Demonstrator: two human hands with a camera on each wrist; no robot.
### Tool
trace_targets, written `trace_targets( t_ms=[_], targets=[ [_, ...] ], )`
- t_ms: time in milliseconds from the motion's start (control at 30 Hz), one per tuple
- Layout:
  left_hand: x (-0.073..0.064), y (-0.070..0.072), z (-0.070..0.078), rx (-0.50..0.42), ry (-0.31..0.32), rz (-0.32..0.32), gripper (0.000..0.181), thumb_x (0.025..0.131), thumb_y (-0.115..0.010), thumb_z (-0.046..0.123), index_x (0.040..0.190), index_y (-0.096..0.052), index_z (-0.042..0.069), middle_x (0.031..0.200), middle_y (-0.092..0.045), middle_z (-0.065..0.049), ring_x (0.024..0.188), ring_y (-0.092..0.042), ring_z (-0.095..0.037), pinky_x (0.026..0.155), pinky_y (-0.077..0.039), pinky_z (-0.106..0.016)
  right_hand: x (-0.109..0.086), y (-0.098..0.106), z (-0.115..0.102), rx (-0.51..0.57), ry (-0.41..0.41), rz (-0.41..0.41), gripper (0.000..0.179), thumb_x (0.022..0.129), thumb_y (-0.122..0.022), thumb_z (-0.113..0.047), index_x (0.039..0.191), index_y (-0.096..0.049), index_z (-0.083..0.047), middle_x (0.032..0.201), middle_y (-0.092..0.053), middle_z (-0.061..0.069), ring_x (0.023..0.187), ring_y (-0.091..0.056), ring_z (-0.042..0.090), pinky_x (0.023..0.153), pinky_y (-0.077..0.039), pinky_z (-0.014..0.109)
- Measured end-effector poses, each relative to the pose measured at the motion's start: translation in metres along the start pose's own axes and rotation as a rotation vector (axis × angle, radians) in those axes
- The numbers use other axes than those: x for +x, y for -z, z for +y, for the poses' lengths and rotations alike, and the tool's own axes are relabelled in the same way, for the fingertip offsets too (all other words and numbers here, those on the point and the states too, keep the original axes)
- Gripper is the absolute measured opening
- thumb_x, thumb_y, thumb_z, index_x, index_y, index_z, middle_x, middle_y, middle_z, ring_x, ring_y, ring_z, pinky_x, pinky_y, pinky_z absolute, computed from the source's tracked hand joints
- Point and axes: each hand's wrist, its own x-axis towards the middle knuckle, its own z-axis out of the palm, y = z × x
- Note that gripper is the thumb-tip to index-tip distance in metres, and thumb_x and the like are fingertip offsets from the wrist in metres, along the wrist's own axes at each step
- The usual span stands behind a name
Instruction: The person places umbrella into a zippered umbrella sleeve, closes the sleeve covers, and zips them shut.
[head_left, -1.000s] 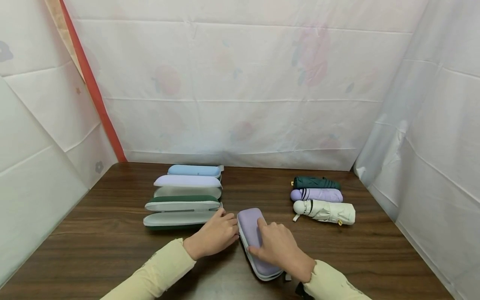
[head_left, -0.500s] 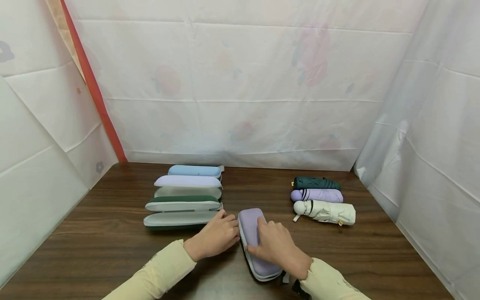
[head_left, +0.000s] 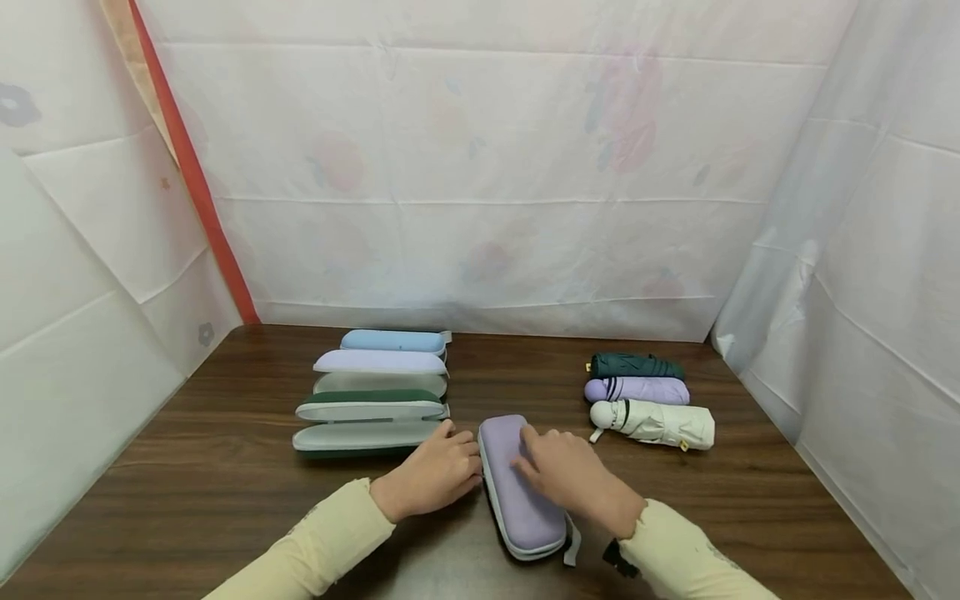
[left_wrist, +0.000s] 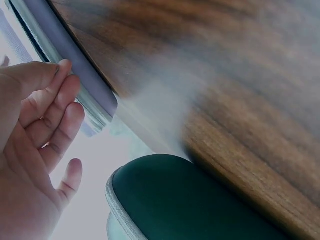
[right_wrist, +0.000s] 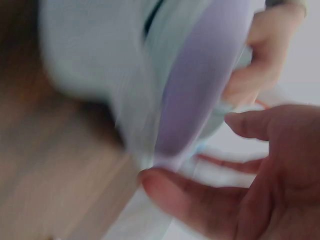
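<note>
Purple case (head_left: 527, 500) | left hand (head_left: 435, 472): apparently pinching edge | right hand (head_left: 573, 472): grip slack (wood (head_left: 750, 508) rightward)

No text, brand or number can be read, the yellow tags (head_left: 683, 445) on the white umbrella (head_left: 654, 422) and dark green umbrella (head_left: 637, 365) being too small.

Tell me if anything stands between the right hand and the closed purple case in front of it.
Nothing visible does. The right hand is partly over the purple case; the left hand is at the case's opposite side, not between them.
</note>
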Motion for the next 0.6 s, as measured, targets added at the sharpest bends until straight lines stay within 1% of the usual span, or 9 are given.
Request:
trace_targets(
  t_ms=[33, 67, 100, 167, 233, 300, 367, 500, 600],
  targets=[
    [0.000, 0.000, 0.000, -0.001, -0.001, 0.000, 0.013, 0.084, -0.071, 0.029, 0.078, -0.068, 0.019, 0.075, -0.060, 0.007, 0.075, -0.051, -0.013, 0.072, -0.032, -0.035, 0.001, 0.002, 0.006, -0.034, 0.088, -0.011, 0.030, 0.088, -0.067, -0.019, 0.114, -0.059, -0.005, 0.088, -0.061, 0.009, 0.076, -0.062, 0.023, 0.056, -0.048, 0.035],
    [0.000, 0.000, 0.000, -0.001, -0.001, 0.000, 0.013, 0.084, -0.071, 0.030, 0.078, -0.067, 0.019, 0.075, -0.060, 0.007, 0.075, -0.051, -0.013, 0.072, -0.032, -0.035, 0.003, 0.003, 0.012, -0.077, 0.185, -0.018, 0.032, 0.087, -0.068, -0.012, 0.117, -0.059, -0.009, 0.098, -0.062, 0.009, 0.086, -0.062, 0.022, 0.061, -0.050, 0.035],
    [0.000, 0.000, 0.000, 0.001, -0.001, 0.001, 0.013, 0.084, -0.072, 0.030, 0.078, -0.068, 0.019, 0.075, -0.059, 0.007, 0.075, -0.051, -0.013, 0.072, -0.032, -0.035, 0.005, 0.004, 0.017, -0.120, 0.279, -0.030, 0.039, 0.084, -0.070, -0.006, 0.120, -0.059, -0.013, 0.108, -0.061, 0.008, 0.097, -0.060, 0.022, 0.069, -0.052, 0.034],
    [0.000, 0.000, -0.001, 0.004, -0.001, 0.003, 0.013, 0.084, -0.072, 0.030, 0.079, -0.068, 0.019, 0.076, -0.060, 0.007, 0.076, -0.052, -0.013, 0.073, -0.033, -0.035, 0.008, 0.005, 0.024, -0.186, 0.445, -0.070, 0.061, 0.077, -0.073, 0.003, 0.130, -0.056, -0.020, 0.129, -0.054, 0.005, 0.118, -0.051, 0.023, 0.086, -0.049, 0.034],
    [0.000, 0.000, -0.001, -0.005, -0.003, 0.009, 0.013, 0.084, -0.072, 0.030, 0.081, -0.069, 0.018, 0.077, -0.061, 0.007, 0.077, -0.052, -0.013, 0.073, -0.033, -0.035, 0.012, 0.006, 0.026, -0.210, 0.544, -0.125, 0.075, 0.071, -0.076, 0.008, 0.134, -0.055, -0.026, 0.140, -0.047, 0.002, 0.131, -0.041, 0.022, 0.098, -0.041, 0.035],
    [0.001, 0.000, -0.001, -0.015, -0.009, 0.010, 0.012, 0.084, -0.072, 0.030, 0.081, -0.070, 0.019, 0.078, -0.062, 0.008, 0.078, -0.052, -0.013, 0.073, -0.033, -0.035, 0.013, 0.007, 0.027, -0.209, 0.595, -0.164, 0.080, 0.069, -0.076, 0.011, 0.135, -0.054, -0.028, 0.143, -0.045, 0.000, 0.134, -0.037, 0.020, 0.102, -0.036, 0.034],
    [0.001, 0.001, 0.000, -0.023, -0.015, 0.008, 0.011, 0.084, -0.072, 0.030, 0.081, -0.070, 0.019, 0.079, -0.062, 0.008, 0.078, -0.052, -0.012, 0.073, -0.033, -0.035, 0.013, 0.007, 0.028, -0.187, 0.614, -0.189, 0.080, 0.069, -0.073, 0.014, 0.135, -0.055, -0.029, 0.143, -0.045, -0.001, 0.134, -0.037, 0.019, 0.103, -0.036, 0.034],
    [0.001, 0.002, 0.000, -0.024, -0.012, -0.008, 0.010, 0.084, -0.072, 0.029, 0.079, -0.071, 0.021, 0.080, -0.063, 0.008, 0.079, -0.053, -0.012, 0.073, -0.033, -0.035, 0.012, 0.009, 0.027, -0.147, 0.605, -0.213, 0.080, 0.070, -0.070, 0.018, 0.134, -0.056, -0.029, 0.143, -0.045, -0.002, 0.134, -0.037, 0.017, 0.100, -0.038, 0.033],
    [0.001, 0.004, 0.000, -0.018, -0.005, -0.024, 0.010, 0.084, -0.072, 0.029, 0.079, -0.071, 0.021, 0.080, -0.063, 0.008, 0.079, -0.053, -0.012, 0.072, -0.032, -0.035, 0.013, 0.010, 0.026, -0.131, 0.591, -0.230, 0.082, 0.069, -0.072, 0.018, 0.134, -0.055, -0.029, 0.144, -0.044, -0.002, 0.134, -0.037, 0.017, 0.097, -0.042, 0.032]
  ],
)
